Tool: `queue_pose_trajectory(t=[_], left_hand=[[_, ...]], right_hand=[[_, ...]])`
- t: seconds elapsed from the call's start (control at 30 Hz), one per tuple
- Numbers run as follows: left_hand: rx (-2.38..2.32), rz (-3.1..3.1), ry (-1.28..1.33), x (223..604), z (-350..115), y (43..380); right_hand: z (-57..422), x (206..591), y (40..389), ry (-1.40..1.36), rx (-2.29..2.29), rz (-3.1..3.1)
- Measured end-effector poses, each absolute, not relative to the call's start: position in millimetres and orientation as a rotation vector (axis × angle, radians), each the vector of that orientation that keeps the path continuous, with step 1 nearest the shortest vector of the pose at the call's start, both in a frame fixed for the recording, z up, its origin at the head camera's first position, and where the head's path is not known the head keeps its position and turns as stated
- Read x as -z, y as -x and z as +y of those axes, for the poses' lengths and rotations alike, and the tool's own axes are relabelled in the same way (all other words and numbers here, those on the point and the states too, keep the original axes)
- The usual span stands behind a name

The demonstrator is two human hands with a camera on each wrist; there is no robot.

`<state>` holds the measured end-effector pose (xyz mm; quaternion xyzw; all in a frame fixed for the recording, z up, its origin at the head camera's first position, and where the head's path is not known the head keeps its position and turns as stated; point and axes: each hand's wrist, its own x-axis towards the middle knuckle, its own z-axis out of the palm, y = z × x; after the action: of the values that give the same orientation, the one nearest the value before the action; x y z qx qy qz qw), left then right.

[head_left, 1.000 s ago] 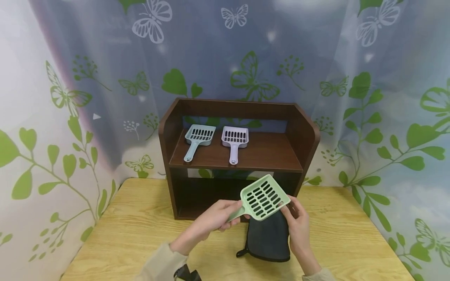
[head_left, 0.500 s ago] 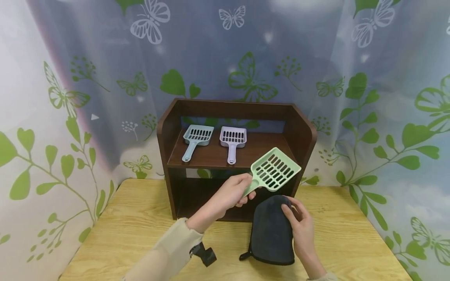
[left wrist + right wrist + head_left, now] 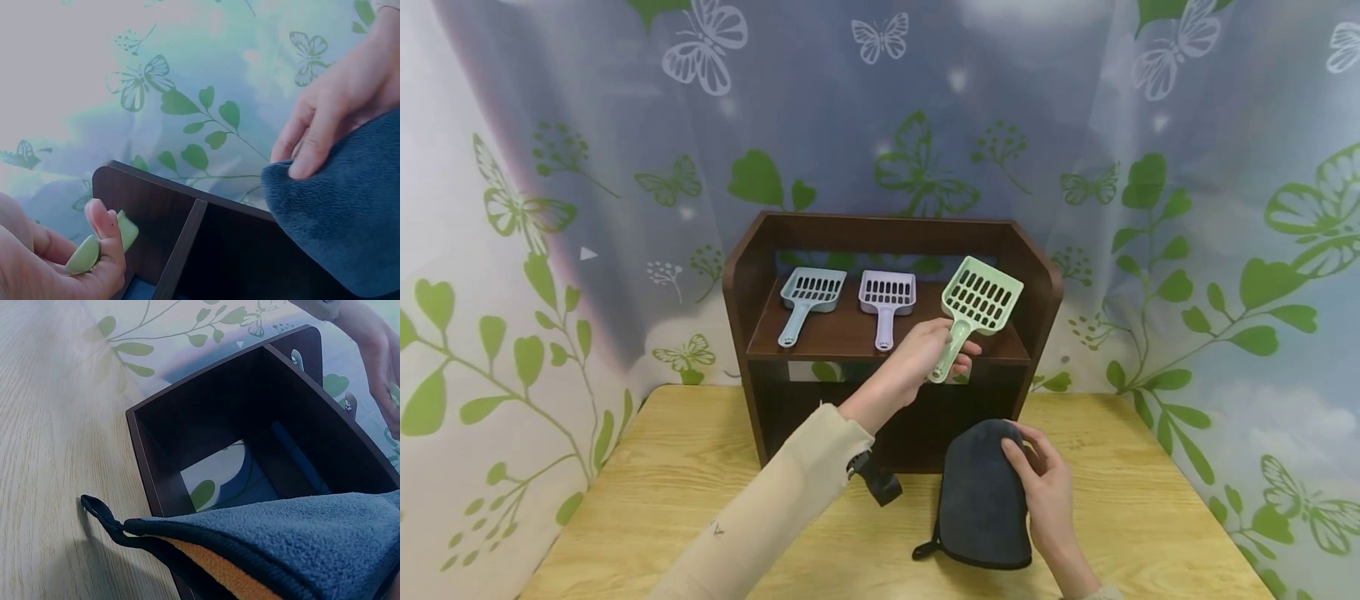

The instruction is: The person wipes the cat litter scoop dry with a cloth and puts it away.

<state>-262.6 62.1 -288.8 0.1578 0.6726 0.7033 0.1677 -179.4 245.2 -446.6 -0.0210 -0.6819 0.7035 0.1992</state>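
Observation:
My left hand (image 3: 922,354) holds a light green slotted litter scoop (image 3: 953,353) by its handle, blade up, in front of the right part of the upper shelf; contact with the shelf cannot be told. In the left wrist view the fingers curl round the green handle (image 3: 84,255). Below, my right hand (image 3: 1047,487) pinches the top edge of a dark blue plush mitt (image 3: 983,500) between thumb and fingers. The right wrist view shows the mitt's black hanging loop (image 3: 100,512) and an orange inside (image 3: 228,572).
A dark brown two-level shelf unit (image 3: 887,229) stands on the wooden table (image 3: 677,483). On its upper board lie a blue-grey scoop (image 3: 795,323) and a lilac scoop (image 3: 885,327), handles forward. A printed curtain (image 3: 820,100) hangs behind. A black strap (image 3: 880,483) dangles from my left wrist.
My left hand has lifted the green scoop off the mitt and carried it up and forward to the upper shelf. The right hand has stayed low with the mitt.

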Motion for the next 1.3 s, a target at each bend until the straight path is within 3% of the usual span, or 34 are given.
queue_pose_trajectory(t=[0.57, 1.3], left_hand=[[-2.057, 1.799, -0.227, 288, 90, 311], [-1.929, 1.941, -0.292, 285, 95, 314]], right_hand=[[251, 445, 172, 0.076, -1.986, -1.901], [283, 445, 171, 0.092, -1.796, -1.869]])
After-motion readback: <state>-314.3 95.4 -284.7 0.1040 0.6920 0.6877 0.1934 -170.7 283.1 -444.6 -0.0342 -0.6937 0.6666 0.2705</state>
